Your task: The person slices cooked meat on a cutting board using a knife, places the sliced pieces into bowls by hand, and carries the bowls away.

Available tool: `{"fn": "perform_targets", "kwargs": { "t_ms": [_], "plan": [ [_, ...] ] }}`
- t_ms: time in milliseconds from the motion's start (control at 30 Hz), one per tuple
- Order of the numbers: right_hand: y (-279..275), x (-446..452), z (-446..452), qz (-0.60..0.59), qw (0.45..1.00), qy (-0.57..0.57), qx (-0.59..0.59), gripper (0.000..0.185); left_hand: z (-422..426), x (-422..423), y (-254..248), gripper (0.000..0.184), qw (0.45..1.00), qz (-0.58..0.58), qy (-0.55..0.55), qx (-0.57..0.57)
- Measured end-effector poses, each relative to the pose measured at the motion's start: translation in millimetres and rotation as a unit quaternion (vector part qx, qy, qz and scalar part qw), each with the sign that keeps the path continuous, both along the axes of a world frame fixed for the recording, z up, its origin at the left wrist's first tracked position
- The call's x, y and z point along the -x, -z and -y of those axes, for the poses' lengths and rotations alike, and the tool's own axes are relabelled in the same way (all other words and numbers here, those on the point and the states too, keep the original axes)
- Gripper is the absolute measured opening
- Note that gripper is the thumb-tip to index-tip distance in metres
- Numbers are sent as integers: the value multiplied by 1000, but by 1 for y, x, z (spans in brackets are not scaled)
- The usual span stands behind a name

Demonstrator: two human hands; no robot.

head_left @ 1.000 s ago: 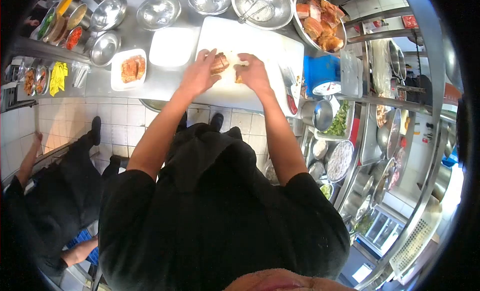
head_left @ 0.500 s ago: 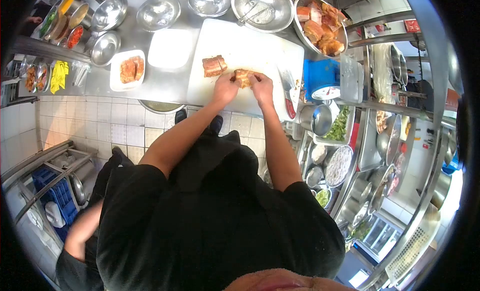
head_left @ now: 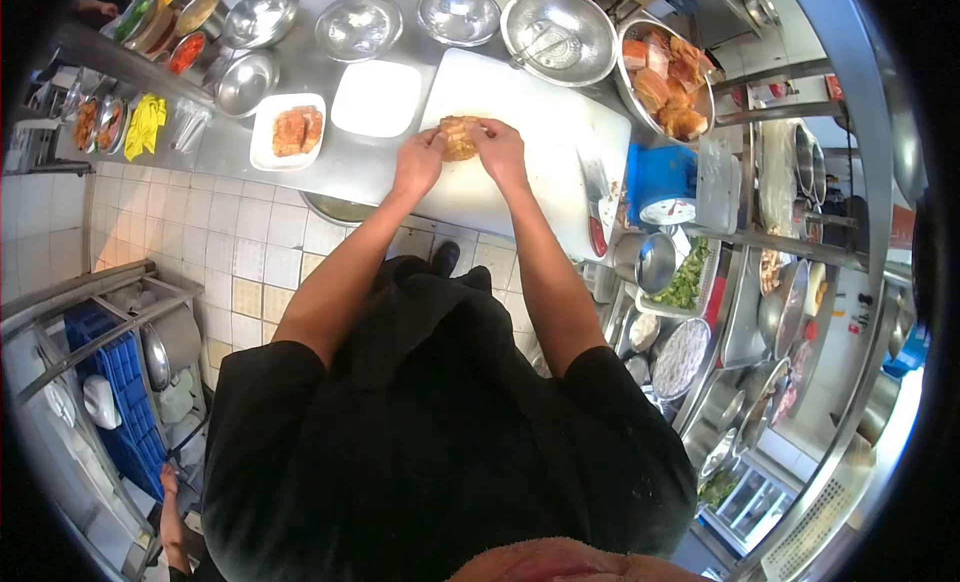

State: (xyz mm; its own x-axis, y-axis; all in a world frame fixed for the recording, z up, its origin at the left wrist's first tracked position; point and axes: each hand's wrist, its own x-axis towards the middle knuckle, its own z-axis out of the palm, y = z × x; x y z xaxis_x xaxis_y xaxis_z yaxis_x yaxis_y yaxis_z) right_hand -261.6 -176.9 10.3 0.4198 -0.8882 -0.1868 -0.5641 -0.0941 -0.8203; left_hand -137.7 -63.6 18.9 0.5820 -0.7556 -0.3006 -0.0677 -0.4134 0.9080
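Both my hands are at the left side of a white cutting board (head_left: 540,112), closed on a block of sliced pork belly (head_left: 459,139). My left hand (head_left: 419,162) grips its left end, and my right hand (head_left: 500,152) pinches the right side. The slices look browned and pressed together; my fingers hide the ends. On the right part of the board lies a knife (head_left: 594,177) with a red handle. Left of the board are a square white dish (head_left: 376,99) with nothing in it and a white dish (head_left: 262,147) holding cut pork (head_left: 297,130).
Steel bowls (head_left: 359,27) and a colander (head_left: 560,37) line the back. A large bowl of pork chunks (head_left: 668,82) stands at the right, near a blue scale (head_left: 662,177). Shelving rails (head_left: 790,244) run along the right. Another person's arm (head_left: 172,517) shows at lower left.
My hands have moved left along the board with the pork piece, to where the other sliced portion lay. The portions now appear as one block. The other person has shifted toward the lower left.
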Motion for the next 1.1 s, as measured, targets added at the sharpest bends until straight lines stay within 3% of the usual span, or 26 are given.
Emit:
{"fn": "perform_targets", "kwargs": {
  "t_ms": [67,167,267,300,400,467,533,733,867,900,1033,1100],
  "plan": [
    [5,4,-3,-34,999,19,23,38,0,-2,-3,38,1000,-10,2,24],
    [28,11,-12,92,994,45,-47,40,1,-1,11,33,996,-74,-29,38],
    [46,-15,-43,261,958,119,14,43,8,5,49,28,962,-194,-105,158],
    [47,-24,-45,237,965,101,55,40,7,2,52,28,971,-173,-91,135],
    [47,-51,-42,121,965,139,188,39,10,2,53,23,946,-275,-127,113],
    [35,-63,-42,115,967,107,198,37,9,-2,47,27,924,-324,-168,115],
    [14,-73,-41,87,972,65,210,34,-4,-8,-2,31,885,-389,-219,134],
    [-31,-153,-34,-60,969,-85,225,39,-12,-66,-2,29,770,-522,-303,208],
    [-9,-207,-24,-205,946,-142,209,50,-5,-110,17,25,747,-542,-325,209],
    [52,-212,3,-210,928,-200,234,54,1,-116,19,24,740,-542,-349,190],
    [14,-232,-25,-320,896,-149,268,53,28,-123,61,23,752,-502,-400,147],
    [17,-229,-27,-300,901,-134,283,54,31,-125,62,23,758,-496,-406,119]
  ]
}}
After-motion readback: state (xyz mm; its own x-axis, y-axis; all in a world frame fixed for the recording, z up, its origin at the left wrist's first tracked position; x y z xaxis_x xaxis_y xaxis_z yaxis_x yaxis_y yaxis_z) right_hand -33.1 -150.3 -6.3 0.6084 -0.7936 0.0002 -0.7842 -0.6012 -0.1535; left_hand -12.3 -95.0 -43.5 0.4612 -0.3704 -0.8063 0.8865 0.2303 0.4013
